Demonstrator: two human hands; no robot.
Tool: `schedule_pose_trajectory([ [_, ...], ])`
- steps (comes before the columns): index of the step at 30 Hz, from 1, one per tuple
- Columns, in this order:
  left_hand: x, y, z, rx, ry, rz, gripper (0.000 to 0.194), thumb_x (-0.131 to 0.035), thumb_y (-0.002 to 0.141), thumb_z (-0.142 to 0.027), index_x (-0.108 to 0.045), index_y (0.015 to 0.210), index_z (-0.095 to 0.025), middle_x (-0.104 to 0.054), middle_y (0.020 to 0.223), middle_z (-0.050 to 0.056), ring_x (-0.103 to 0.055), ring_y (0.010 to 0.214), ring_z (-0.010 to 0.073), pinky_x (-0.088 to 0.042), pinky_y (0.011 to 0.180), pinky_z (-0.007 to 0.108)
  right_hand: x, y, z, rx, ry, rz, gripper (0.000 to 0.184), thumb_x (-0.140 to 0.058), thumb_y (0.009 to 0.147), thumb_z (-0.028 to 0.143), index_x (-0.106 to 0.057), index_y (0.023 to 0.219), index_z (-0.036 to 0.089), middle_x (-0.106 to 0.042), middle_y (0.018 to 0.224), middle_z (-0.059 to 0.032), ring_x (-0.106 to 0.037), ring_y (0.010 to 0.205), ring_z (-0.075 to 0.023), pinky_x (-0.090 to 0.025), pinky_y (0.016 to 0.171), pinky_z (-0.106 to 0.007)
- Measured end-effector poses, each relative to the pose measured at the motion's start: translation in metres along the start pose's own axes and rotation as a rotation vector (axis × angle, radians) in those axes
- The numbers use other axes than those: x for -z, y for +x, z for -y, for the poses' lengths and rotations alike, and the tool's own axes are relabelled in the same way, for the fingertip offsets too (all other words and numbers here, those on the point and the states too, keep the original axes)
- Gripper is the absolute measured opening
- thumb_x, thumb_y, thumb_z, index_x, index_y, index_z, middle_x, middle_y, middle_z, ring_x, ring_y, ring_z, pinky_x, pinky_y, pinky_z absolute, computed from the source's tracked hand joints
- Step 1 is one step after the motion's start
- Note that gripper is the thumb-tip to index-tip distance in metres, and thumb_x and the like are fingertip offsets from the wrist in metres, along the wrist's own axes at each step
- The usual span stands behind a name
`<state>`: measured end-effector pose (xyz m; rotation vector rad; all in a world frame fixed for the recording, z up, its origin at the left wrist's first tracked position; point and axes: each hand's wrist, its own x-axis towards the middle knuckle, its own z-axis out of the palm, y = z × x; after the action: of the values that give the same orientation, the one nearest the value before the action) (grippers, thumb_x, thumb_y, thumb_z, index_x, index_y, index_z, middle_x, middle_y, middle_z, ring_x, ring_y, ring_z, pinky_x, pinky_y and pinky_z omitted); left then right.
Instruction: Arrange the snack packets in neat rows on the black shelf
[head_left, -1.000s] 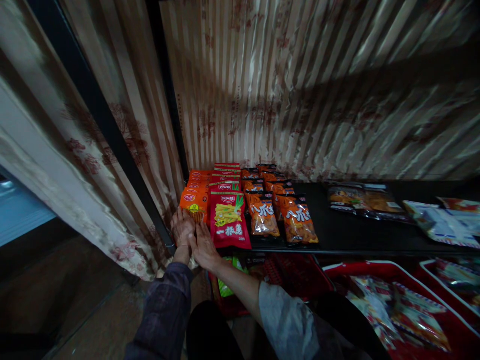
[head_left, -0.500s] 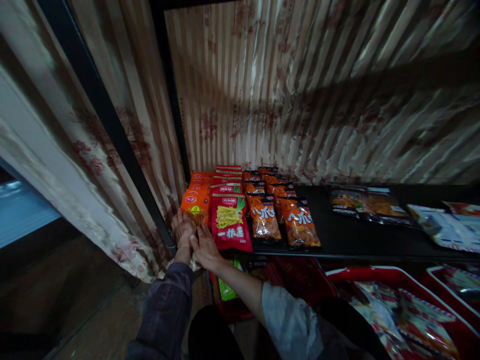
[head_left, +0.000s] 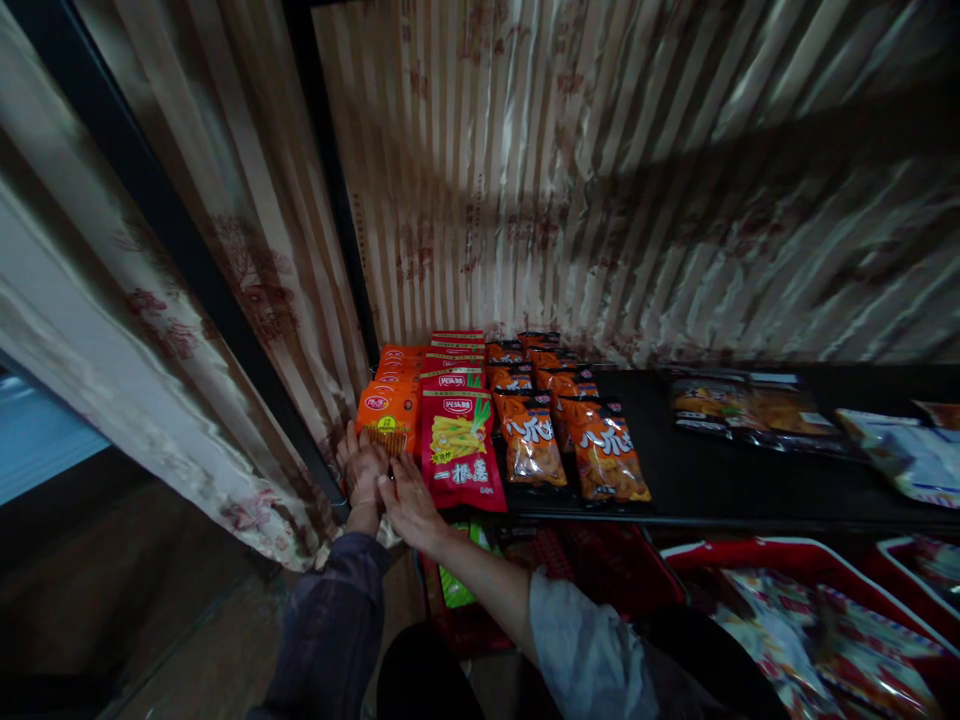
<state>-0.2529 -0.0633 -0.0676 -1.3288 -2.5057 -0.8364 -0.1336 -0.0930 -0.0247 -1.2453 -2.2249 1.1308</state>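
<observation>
orange packet (head_left: 390, 406), its lower end against left fingers (head_left: 351, 446) and right fingers (head_left: 406, 477), both sets outstretched, unclenched

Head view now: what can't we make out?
Head view:
Front orange packet: lower end hidden by left hand and right hand; gripped or merely touched, unclear.
Rear red packets: mostly covered by those in front.
Green packet: partly behind right forearm.
White-blue bag: cut off by right edge.

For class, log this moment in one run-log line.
left hand: at lower edge of front orange plastic packet | right hand: same edge, beside left | neighbour: front red plastic packet | surface: black flat shelf
</observation>
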Motion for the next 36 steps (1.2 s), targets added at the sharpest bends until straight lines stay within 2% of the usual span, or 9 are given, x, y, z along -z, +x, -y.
schedule_pose_trajectory([
  [6,0.003,-0.001,-0.001,0.000,-0.046,-0.069,0.040,-0.041,0.081,-0.021,-0.060,0.114,-0.010,-0.046,0.139,0.014,-0.047,0.116,0.0281,-0.038,0.098,0.043,0.001,0.001,-0.001,0.020,0.017,0.000,0.059,-0.032,0.094,0.037,-0.034,0.139,0.000,-0.023,0.151,-0.0192,-0.014,0.142,-0.0254,-0.012,0.116,-0.040],
  [10,0.005,-0.001,-0.002,-0.004,0.033,-0.001,0.043,-0.042,0.080,-0.020,-0.057,0.120,-0.010,-0.045,0.140,0.014,-0.047,0.116,0.0285,-0.038,0.098,0.043,0.007,0.002,0.001,0.026,0.023,0.033,0.060,-0.035,0.094,0.037,-0.031,0.141,-0.001,-0.024,0.150,-0.0204,-0.013,0.142,-0.0254,-0.013,0.115,-0.040],
  [14,0.007,-0.002,-0.002,0.001,0.084,0.072,0.044,-0.041,0.082,-0.021,-0.056,0.122,-0.014,-0.042,0.143,0.011,-0.045,0.119,0.0281,-0.037,0.098,0.043,0.008,0.000,0.003,0.014,0.019,0.048,0.062,-0.035,0.094,0.036,-0.027,0.142,-0.002,-0.016,0.152,-0.0217,-0.008,0.142,-0.0266,-0.011,0.115,-0.041],
  [17,0.009,-0.002,-0.002,0.001,0.104,0.088,0.043,-0.040,0.083,-0.023,-0.057,0.121,-0.013,-0.041,0.144,0.012,-0.045,0.119,0.0280,-0.037,0.097,0.042,0.005,0.000,0.003,0.020,0.024,-0.013,0.062,-0.035,0.093,0.035,-0.024,0.143,0.000,-0.009,0.154,-0.0195,-0.003,0.142,-0.0265,-0.009,0.115,-0.042],
  [21,0.012,-0.003,-0.003,-0.008,0.119,0.091,0.041,-0.041,0.083,-0.025,-0.057,0.119,-0.013,-0.041,0.144,0.012,-0.046,0.116,0.0272,-0.038,0.096,0.039,-0.001,0.009,0.006,-0.004,0.015,-0.125,0.062,-0.034,0.093,0.035,-0.021,0.145,0.003,-0.007,0.154,-0.0166,0.001,0.142,-0.0253,-0.010,0.115,-0.043],
  [26,0.017,-0.004,-0.004,-0.016,0.113,0.083,0.041,-0.039,0.083,-0.023,-0.057,0.119,-0.013,-0.042,0.143,0.013,-0.046,0.115,0.0282,-0.039,0.094,0.041,-0.007,0.021,0.013,-0.090,0.014,-0.194,0.065,-0.034,0.092,0.037,-0.020,0.145,0.003,-0.010,0.154,-0.0196,-0.006,0.142,-0.0278,-0.012,0.114,-0.044],
  [36,0.029,-0.005,-0.010,-0.015,0.083,0.180,0.045,-0.038,0.087,-0.028,-0.052,0.124,-0.006,-0.035,0.146,0.017,-0.040,0.122,0.0319,-0.035,0.098,0.043,-0.009,0.041,0.019,-0.208,0.067,-0.300,0.070,-0.037,0.089,0.035,-0.015,0.146,0.001,-0.008,0.153,-0.0231,-0.009,0.142,-0.0293,-0.014,0.112,-0.045],
])
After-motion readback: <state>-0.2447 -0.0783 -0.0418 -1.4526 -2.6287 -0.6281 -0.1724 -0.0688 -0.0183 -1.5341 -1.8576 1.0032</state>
